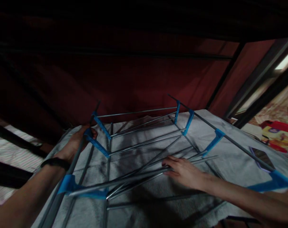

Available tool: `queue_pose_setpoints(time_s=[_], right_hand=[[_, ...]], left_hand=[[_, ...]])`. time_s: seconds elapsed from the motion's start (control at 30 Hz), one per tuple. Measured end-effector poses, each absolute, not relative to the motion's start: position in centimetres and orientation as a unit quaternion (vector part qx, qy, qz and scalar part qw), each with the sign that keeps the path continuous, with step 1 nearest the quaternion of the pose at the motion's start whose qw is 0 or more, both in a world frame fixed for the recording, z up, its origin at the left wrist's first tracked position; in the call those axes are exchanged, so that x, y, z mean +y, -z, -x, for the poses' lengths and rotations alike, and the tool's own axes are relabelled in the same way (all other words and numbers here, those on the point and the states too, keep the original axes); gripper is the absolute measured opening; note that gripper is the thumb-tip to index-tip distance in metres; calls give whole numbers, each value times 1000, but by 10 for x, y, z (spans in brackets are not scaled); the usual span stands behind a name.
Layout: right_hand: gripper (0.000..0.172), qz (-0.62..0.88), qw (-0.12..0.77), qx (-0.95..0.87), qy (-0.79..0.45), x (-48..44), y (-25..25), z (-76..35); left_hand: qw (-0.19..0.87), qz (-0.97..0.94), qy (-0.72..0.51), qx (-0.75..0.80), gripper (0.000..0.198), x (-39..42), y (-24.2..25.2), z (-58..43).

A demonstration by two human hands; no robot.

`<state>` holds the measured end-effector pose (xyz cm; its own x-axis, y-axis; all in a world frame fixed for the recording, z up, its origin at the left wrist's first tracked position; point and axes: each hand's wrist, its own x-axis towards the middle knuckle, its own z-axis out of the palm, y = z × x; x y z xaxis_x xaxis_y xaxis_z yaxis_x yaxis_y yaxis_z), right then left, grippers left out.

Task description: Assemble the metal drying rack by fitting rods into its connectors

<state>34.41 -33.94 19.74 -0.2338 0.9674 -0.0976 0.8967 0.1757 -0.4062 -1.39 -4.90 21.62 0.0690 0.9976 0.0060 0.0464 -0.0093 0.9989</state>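
A rack frame of grey metal tubes (144,110) with blue plastic connectors (97,148) lies on a pale cloth (206,120). My left hand (81,139) is closed around the frame's left side tube, beside a blue connector; a dark band circles that wrist. Near the middle, my right hand (178,171) has its fingers curled on a loose bundle of grey tubes (134,177). These tubes slant across the frame, their near ends over the front left connector (82,190). Thinner rods run crosswise between the two sides.
A phone (262,158) lies on the cloth beyond the frame's right side tube. Further right is a red and yellow package (279,136). Dark posts and a dark red fabric wall (134,79) stand behind the cloth.
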Motion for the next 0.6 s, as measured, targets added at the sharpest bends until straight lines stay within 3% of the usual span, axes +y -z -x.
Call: queue_pose_setpoints(time_s=[0.17, 0.6], right_hand=[[36, 639, 146, -739, -158, -306, -202, -369], [42, 640, 80, -762, -59, -231, -199, -337]], left_hand=[[570, -487, -487, 448, 26, -47, -205, 16], [616, -455, -470, 439, 28, -42, -198, 14]])
